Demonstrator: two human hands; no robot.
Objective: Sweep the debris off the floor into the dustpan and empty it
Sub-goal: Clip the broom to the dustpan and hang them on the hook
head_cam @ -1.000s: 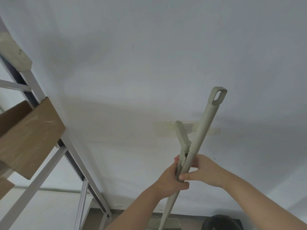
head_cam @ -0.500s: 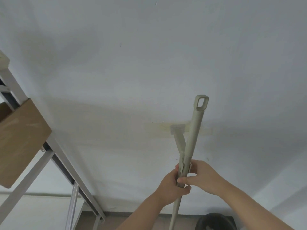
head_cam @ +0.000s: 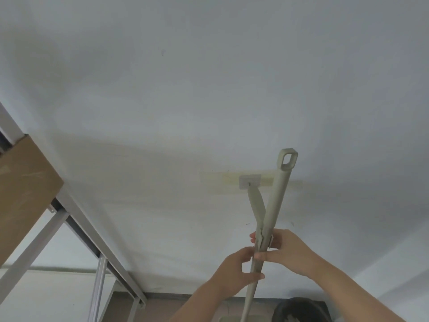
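Observation:
A beige broom handle point(head_cam: 278, 198) with a loop at its top stands upright against the white wall. A shorter flat dustpan handle point(head_cam: 255, 205) is clipped to it and splays left, its top meeting a grey wall hook point(head_cam: 249, 181). My right hand point(head_cam: 287, 254) grips both handles at the clip. Just below, my left hand point(head_cam: 234, 273) curls loosely round the broom handle, thumb in front. A sliver of the beige dustpan point(head_cam: 228, 319) shows at the bottom edge. No debris is in view.
A black bin point(head_cam: 299, 310) sits at the bottom right by the wall. A metal frame point(head_cam: 76, 219) with a brown wooden panel point(head_cam: 21, 194) slants across the left side. A strip of floor point(head_cam: 162, 307) shows along the wall's base.
The dustpan handle's top has swung left onto the wall hook, opening a V with the broom handle. My left hand has slid lower and loosened.

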